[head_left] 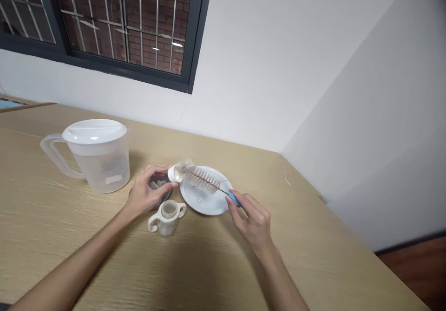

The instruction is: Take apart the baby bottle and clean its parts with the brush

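The table [313, 218] is spanning the lower frame, with the lidded pitcher [104, 162] standing at centre left. The plate [195, 200] is lying near centre, and the two-handled bottle [167, 227] is standing open just below and left. Over the plate's left edge, your right hand [256, 223] is pinching the blue handle of the brush [205, 181], bristles meeting the white cap [171, 174], which your left hand [142, 192] is pinching by its rim. You'd best be keeping the cap steady, turning the brush gently.
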The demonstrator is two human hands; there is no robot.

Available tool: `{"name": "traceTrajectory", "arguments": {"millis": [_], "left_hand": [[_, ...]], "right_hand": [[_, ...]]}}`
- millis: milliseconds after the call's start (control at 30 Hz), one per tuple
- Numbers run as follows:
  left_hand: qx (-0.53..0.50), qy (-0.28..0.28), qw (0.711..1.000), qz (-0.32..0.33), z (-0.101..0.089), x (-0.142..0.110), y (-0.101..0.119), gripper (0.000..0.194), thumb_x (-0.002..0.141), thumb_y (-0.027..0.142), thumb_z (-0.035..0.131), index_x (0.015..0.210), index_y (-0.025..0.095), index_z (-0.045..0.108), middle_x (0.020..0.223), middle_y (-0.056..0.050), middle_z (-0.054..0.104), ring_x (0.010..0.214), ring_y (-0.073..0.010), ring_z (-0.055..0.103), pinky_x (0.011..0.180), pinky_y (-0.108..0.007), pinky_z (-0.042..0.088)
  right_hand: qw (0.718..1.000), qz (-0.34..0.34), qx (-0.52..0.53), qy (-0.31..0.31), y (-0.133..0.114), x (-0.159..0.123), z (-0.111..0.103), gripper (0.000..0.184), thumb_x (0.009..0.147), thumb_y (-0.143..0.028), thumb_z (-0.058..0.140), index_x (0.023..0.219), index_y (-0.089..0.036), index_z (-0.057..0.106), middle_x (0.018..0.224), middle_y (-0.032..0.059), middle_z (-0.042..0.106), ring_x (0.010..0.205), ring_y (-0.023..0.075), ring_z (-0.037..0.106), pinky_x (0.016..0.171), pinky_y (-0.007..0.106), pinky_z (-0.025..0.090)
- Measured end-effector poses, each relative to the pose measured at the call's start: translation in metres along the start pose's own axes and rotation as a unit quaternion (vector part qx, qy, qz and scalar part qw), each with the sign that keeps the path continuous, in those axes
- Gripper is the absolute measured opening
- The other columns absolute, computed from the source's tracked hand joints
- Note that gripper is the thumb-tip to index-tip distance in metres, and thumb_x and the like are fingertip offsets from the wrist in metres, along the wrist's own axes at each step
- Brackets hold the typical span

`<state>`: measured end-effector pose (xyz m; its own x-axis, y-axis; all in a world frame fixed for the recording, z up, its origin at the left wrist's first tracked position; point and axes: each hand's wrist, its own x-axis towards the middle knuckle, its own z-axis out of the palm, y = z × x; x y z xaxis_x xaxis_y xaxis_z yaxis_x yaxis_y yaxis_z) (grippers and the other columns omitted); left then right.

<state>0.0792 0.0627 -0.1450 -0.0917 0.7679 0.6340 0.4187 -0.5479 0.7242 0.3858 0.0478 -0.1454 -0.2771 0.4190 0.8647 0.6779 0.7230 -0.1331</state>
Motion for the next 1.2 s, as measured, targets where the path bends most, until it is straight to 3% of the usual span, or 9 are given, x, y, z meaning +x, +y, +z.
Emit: {"name": "traceTrajectory", "arguments": {"millis": [300, 600, 1200], "left_hand": [[0.123, 0.062, 0.988, 0.066, -0.0039, 0.0027, 0.0037, 0.032, 0.076, 0.036, 0.077, 0.104, 0.024, 0.067, 0.109, -0.004, 0.071, 0.098, -0.0216, 0.063, 0.09, -0.039, 0.049], [0.082, 0.024, 0.995, 0.052, 0.0005, 0.0001, -0.0008, 0.034, 0.075, 0.037, 0.078, 0.105, 0.024, 0.066, 0.11, -0.005, 0.07, 0.101, -0.0221, 0.064, 0.092, -0.039, 0.049], [0.085, 0.025, 0.995, 0.047, 0.0003, -0.0005, 0.0036, 0.034, 0.075, 0.039, 0.078, 0.103, 0.024, 0.067, 0.106, -0.005, 0.07, 0.097, -0.0221, 0.065, 0.088, -0.038, 0.05]], "right_hand": [[1.0, -0.003, 0.016, -0.023, 0.0015, -0.0005, -0.0028, 0.025, 0.084, -0.011, 0.068, 0.108, -0.016, 0.066, 0.077, 0.0025, 0.065, 0.062, 0.0092, 0.057, 0.06, 0.021, 0.045], [1.0, 0.006, 0.004, -0.004, 0.0037, -0.0001, -0.0043, 0.027, 0.084, -0.01, 0.067, 0.11, -0.017, 0.067, 0.078, 0.0025, 0.067, 0.063, 0.0098, 0.058, 0.062, 0.022, 0.046], [1.0, 0.015, 0.0, 0.005, 0.0032, -0.0016, -0.0033, 0.027, 0.085, -0.013, 0.066, 0.111, -0.018, 0.067, 0.078, 0.0032, 0.067, 0.064, 0.0115, 0.059, 0.063, 0.024, 0.047]]}}
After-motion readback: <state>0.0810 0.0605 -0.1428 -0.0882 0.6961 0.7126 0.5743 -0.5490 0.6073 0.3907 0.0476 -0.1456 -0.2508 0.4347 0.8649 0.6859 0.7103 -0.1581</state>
